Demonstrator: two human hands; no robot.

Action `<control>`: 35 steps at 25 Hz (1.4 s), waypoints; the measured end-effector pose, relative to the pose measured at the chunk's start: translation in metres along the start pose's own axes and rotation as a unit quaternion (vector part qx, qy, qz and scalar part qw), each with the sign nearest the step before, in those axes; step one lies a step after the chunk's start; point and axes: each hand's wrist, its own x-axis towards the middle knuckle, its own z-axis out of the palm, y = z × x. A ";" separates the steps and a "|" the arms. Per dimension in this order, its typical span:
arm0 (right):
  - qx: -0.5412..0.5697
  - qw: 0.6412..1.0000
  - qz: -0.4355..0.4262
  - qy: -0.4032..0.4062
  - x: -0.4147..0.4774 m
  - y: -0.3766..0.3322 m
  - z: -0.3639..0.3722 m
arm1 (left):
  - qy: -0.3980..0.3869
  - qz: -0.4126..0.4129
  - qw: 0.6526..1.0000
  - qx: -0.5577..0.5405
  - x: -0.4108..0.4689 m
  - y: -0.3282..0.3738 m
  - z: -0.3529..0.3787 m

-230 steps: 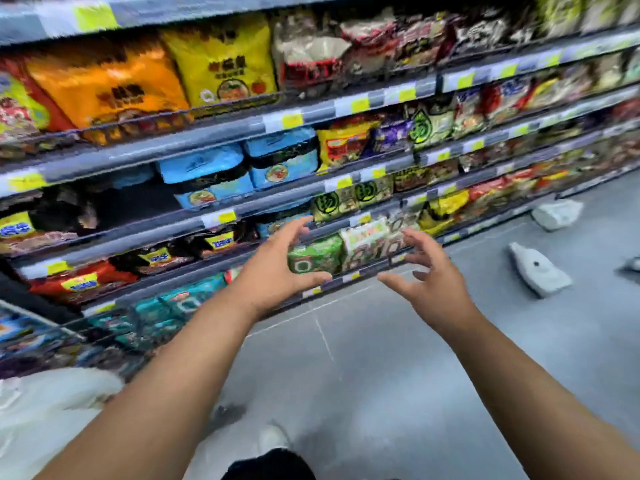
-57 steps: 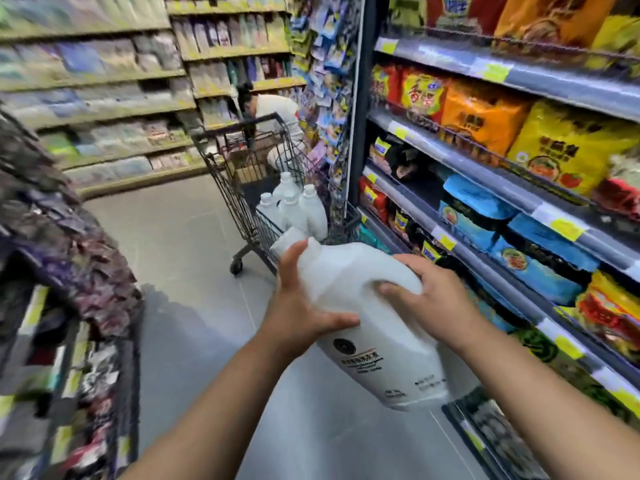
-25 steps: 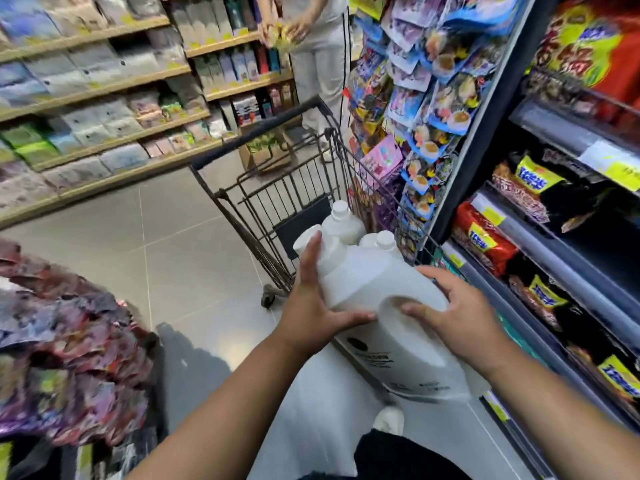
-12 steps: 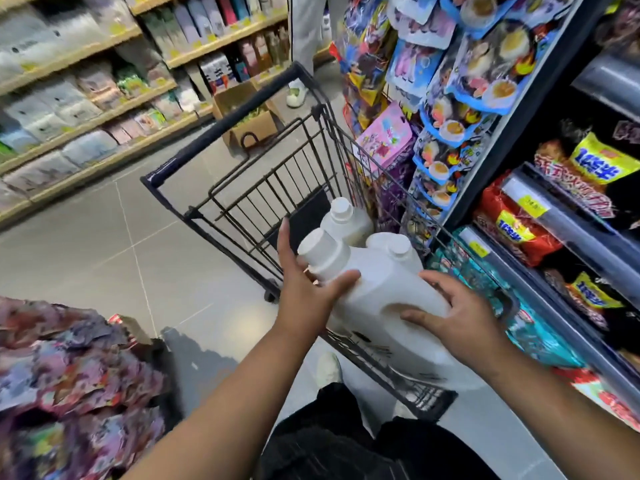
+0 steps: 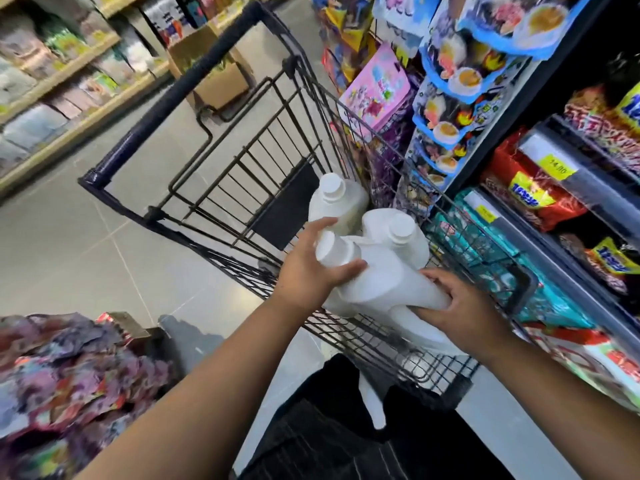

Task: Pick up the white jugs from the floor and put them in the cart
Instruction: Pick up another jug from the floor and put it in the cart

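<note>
I hold a large white jug [image 5: 384, 282] tilted over the near end of the black wire cart [image 5: 221, 188], its body inside the basket. My left hand [image 5: 308, 268] grips its neck just below the white cap. My right hand [image 5: 457, 306] holds its lower body. Two more white jugs stand upright in the cart: one [image 5: 337, 206] further in and one [image 5: 398, 237] right behind the held jug.
Snack shelves [image 5: 571, 202] and a hanging display of packets [image 5: 450, 98] press close on the cart's right. A cardboard box [image 5: 214, 64] sits on the floor beyond the cart handle. A bin of coloured packets [image 5: 62, 375] stands at my lower left. Grey tiled floor [image 5: 69, 244] lies to the left.
I stepped up to the cart and lowered the jug from chest height down into the basket beside the other jugs. Both hands keep their grip.
</note>
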 end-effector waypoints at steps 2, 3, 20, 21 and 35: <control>-0.025 0.999 0.009 -0.020 0.008 0.009 -0.003 | -0.008 -0.020 0.999 0.026 0.004 -0.006 0.008; -0.033 0.999 0.010 -0.032 0.013 0.014 -0.004 | -0.009 -0.033 0.999 0.035 0.005 -0.009 0.012; -0.269 0.937 -0.020 -0.223 0.081 0.116 -0.016 | -0.021 -0.173 0.972 0.158 -0.011 -0.060 0.143; -0.275 0.934 -0.017 -0.229 0.083 0.120 -0.016 | -0.025 -0.173 0.971 0.164 -0.009 -0.060 0.150; -0.145 0.985 -0.036 -0.082 0.083 0.157 -0.030 | -0.064 -0.073 0.957 0.273 0.022 -0.043 0.179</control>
